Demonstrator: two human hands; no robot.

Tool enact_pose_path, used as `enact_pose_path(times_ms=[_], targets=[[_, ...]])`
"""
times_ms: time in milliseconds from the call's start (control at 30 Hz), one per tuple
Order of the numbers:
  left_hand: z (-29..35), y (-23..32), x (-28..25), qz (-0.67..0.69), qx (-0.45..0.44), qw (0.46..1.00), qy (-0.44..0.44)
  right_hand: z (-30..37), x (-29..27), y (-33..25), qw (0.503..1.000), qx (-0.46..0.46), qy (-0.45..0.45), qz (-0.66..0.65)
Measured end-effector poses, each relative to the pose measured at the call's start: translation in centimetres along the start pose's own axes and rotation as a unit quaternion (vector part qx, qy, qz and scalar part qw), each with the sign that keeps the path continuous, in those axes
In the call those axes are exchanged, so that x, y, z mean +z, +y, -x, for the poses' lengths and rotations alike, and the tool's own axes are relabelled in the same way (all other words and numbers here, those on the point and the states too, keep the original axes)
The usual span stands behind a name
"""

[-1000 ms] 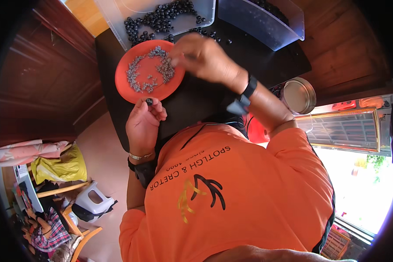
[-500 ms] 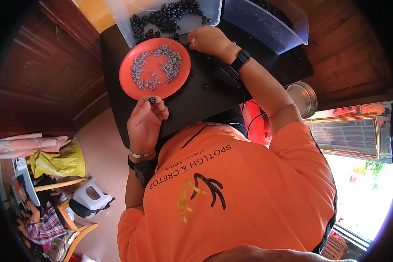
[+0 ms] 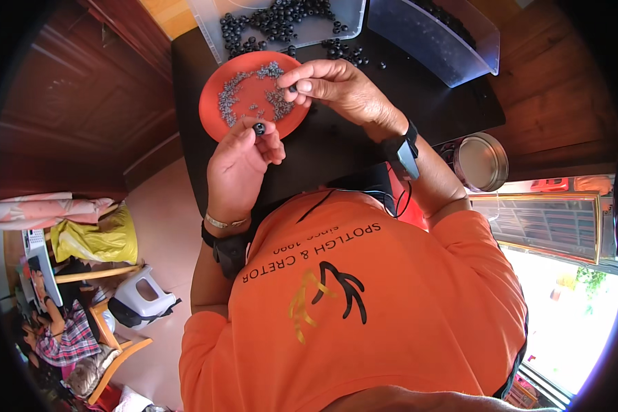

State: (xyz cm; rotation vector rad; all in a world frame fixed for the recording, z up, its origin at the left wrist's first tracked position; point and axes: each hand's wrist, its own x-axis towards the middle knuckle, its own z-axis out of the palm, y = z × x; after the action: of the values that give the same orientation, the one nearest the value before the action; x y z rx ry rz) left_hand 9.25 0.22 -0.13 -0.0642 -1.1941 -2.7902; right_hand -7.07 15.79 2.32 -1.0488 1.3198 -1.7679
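Note:
My left hand (image 3: 239, 168) pinches a small round black plastic piece (image 3: 259, 129) with holes in its face, at the near edge of an orange-red plate (image 3: 209, 113). Tiny grey metal pieces that look like springs (image 3: 228, 101) lie scattered in a ring on that plate. Over the plate's right side is my right hand (image 3: 353, 96), its thumb and fingertips closed on another small black piece (image 3: 294, 88), partly covered by the fingers. The two hands are a short way apart, and their pieces do not touch.
A translucent tub (image 3: 216, 42) with many black pieces (image 3: 278, 26) stands behind the plate; loose black pieces (image 3: 347, 52) lie beside it. Another tub (image 3: 453, 65) is at the back right. A round metal tin (image 3: 484, 161) stands right of the black table (image 3: 419, 103). Another person (image 3: 69, 340) sits far left.
My right hand has come from beside the tub toward me and left, over the plate, with a black piece now visible in its fingers. My left hand still holds its piece.

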Motion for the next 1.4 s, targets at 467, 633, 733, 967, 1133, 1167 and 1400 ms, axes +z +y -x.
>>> enact_pose_path(times_ms=[467,633,733,967,1133,1167,1400], targets=[[-0.2,0.0,0.7,-0.032,-0.003,0.999,-0.011,0.3,2.5,1.5,0.998,-0.013,0.012,-0.065],[-0.4,-0.1,1.0,-0.024,0.001,1.000,-0.002,0.2,2.9,2.0,0.997,-0.051,0.023,-0.053],[-0.5,-0.4,1.3,-0.015,-0.005,1.000,0.004,0.2,2.8,2.2,0.997,-0.050,-0.003,-0.057],[-0.5,-0.7,1.4,0.011,-0.020,0.999,-0.022,0.6,3.2,1.7,0.992,-0.045,-0.058,-0.107],[-0.4,-0.6,2.0,0.010,-0.020,0.999,-0.025,0.7,3.3,1.7,0.992,-0.047,-0.072,-0.092],[-0.4,-0.5,2.1,0.012,-0.025,0.999,-0.026,0.8,3.3,1.6,0.993,-0.047,-0.072,-0.083],[-0.4,-1.1,1.2,0.037,-0.025,0.998,-0.042,0.8,3.1,1.2,0.992,-0.085,-0.097,-0.004]])
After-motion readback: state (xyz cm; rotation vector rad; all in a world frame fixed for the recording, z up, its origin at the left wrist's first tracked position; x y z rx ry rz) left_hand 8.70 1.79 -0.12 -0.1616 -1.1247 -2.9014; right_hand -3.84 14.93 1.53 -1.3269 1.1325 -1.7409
